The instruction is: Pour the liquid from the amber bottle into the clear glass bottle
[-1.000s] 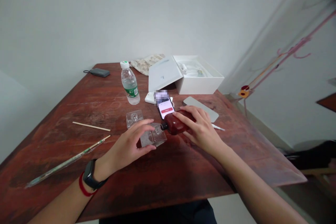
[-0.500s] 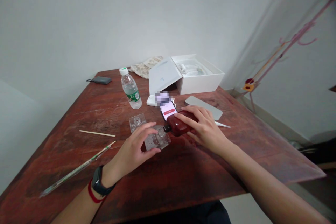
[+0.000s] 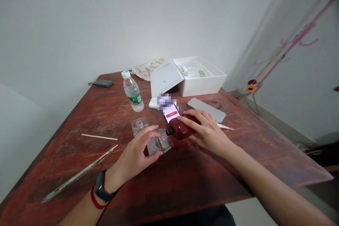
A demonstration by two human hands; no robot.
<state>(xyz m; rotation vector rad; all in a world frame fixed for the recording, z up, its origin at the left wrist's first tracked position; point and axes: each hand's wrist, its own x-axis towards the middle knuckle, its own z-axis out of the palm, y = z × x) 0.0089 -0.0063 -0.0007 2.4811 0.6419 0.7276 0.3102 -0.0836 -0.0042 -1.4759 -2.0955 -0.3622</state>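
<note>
This seems to be a simple room in a home. Bare white walls [image 3: 106, 24] meet in a corner, and an old, worn, red-brown wooden table [image 3: 66, 120] stands there, with a clear plastic water bottle [image 3: 132, 91] and an open white cardboard box [image 3: 203, 77] on it.

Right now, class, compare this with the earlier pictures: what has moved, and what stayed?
The whole view has drifted slightly right and down, as the head camera shifted. The right hand keeps hold of the dark red-brown bottle, its neck at the clear plastic tray under the left hand; nothing was taken up or let go. The green-labelled water bottle and open white box stay put.
</note>
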